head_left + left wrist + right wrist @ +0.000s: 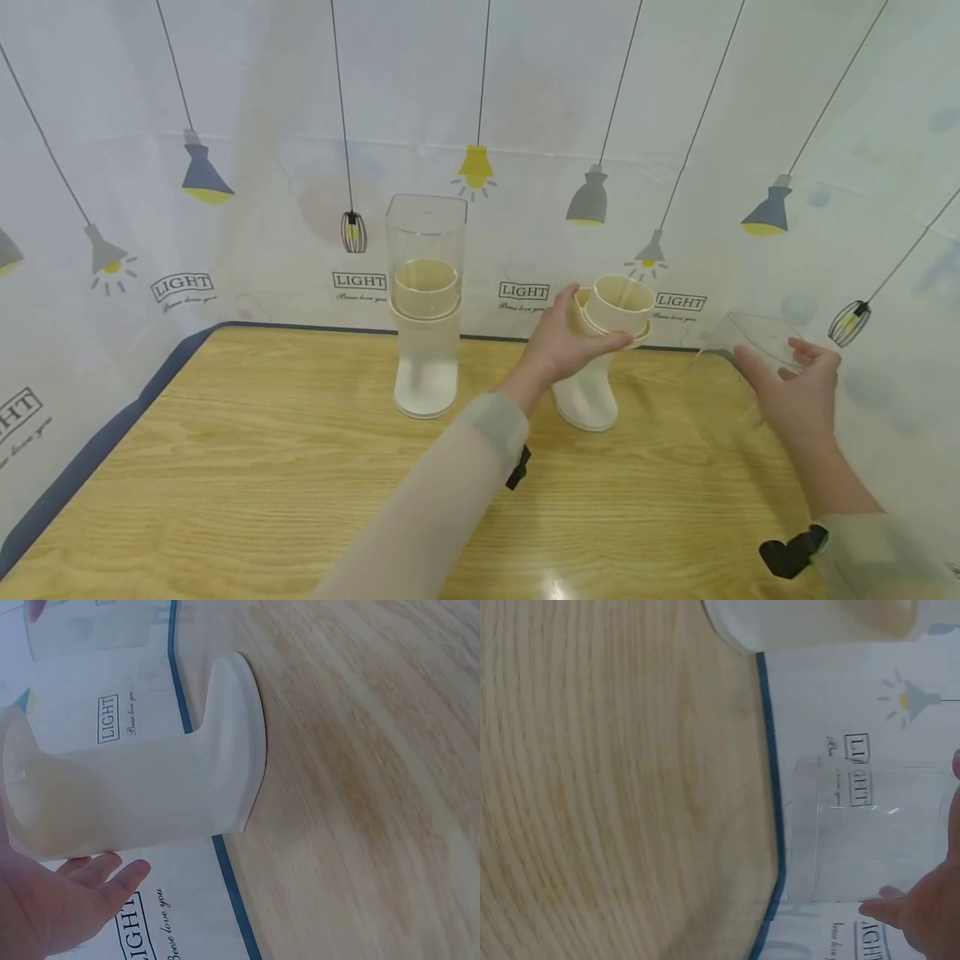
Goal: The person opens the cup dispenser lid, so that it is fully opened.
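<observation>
The left hand [564, 337] grips a cream boot-shaped stand [588, 396], and the right hand [804, 390] pinches a clear container [877, 840].

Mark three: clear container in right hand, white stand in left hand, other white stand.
Clear container [874, 844]: right wrist view, side wall.
Gripped white stand [142, 791]: left wrist view, upright column.
Other white stand [427, 352]: head view, column below the rim.

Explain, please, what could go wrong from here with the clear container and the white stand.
The right hand holds the clear container near one end, so it might tilt or slip from the fingers. The left hand grips the white stand around its upper part, so a sideways push there could tip it.
</observation>
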The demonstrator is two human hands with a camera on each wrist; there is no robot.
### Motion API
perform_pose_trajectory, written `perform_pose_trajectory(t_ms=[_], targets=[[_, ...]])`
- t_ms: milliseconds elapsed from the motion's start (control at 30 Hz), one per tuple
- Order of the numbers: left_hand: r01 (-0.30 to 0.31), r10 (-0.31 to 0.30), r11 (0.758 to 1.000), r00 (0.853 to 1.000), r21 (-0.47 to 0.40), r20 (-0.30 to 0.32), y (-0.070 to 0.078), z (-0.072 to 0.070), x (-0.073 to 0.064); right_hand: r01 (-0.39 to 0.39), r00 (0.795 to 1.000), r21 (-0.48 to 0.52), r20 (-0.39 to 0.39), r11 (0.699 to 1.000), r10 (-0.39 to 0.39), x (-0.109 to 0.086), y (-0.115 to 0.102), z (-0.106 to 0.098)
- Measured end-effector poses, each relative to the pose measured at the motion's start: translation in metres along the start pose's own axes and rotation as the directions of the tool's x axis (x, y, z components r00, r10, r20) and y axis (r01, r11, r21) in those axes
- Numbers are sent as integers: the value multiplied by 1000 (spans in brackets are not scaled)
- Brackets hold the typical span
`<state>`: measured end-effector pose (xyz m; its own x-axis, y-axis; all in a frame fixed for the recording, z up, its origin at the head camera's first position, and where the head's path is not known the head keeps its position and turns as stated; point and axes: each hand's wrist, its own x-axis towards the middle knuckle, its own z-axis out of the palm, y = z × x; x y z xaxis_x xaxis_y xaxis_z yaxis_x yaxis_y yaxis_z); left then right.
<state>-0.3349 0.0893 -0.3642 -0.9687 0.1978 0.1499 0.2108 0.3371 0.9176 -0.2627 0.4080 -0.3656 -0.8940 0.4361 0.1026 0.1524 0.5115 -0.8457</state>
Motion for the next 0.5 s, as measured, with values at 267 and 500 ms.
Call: perform_pose_trajectory(t_ms=[267, 500], targets=[[-17, 17, 1000, 1000, 2, 19, -4, -2, 4, -1, 999, -39, 33, 999, 2, 9, 18, 22], [-22, 22, 1000, 1000, 6, 22, -4, 0, 7, 41, 999, -131, 9, 991, -40, 18, 27, 30]])
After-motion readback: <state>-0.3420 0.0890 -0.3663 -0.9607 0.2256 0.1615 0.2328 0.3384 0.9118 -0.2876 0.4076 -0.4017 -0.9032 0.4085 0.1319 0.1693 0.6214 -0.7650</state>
